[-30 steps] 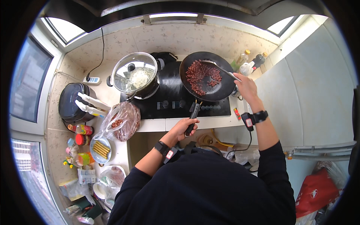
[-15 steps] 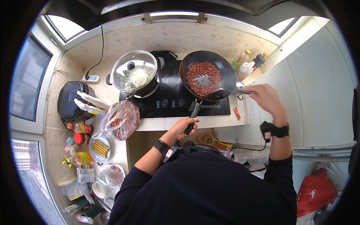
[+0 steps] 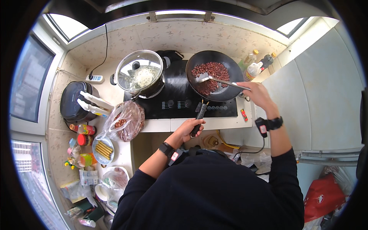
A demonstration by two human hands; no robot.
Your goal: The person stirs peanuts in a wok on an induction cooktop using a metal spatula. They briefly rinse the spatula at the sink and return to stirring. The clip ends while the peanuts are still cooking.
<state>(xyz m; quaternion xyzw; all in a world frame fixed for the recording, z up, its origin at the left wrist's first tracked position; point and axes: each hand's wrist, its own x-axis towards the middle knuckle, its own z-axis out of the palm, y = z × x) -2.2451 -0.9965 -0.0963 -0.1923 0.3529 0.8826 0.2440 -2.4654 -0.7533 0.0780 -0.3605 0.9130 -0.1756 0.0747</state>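
A black wok point(image 3: 230, 63) sits on the right side of the black cooktop point(image 3: 174, 82). My left hand point(image 3: 189, 129) is closed round its handle point(image 3: 201, 112), which points toward me. Reddish-brown peanuts point(image 3: 215, 71) lie spread inside it. My right hand point(image 3: 257, 94) grips the handle end of a metal spatula point(image 3: 222, 81) over the wok's right rim. The spatula's blade point(image 3: 203, 78) lies among the peanuts at the left side of the wok. On the left of the cooktop stands a pot point(image 3: 140, 73) under a glass lid, with pale food visible through it.
Left of the cooktop are a clear bag of peanuts point(image 3: 128, 122), a plate of yellowish sticks point(image 3: 103, 150) and a black appliance point(image 3: 74, 101). Bottles point(image 3: 255, 69) stand behind the wok to the right. A red lighter point(image 3: 244, 115) lies by the cooktop's right edge.
My right hand has moved left and slightly lower. The spatula blade has swept from the wok's near side to its left, shifting the peanuts. My left hand keeps its grip on the handle.
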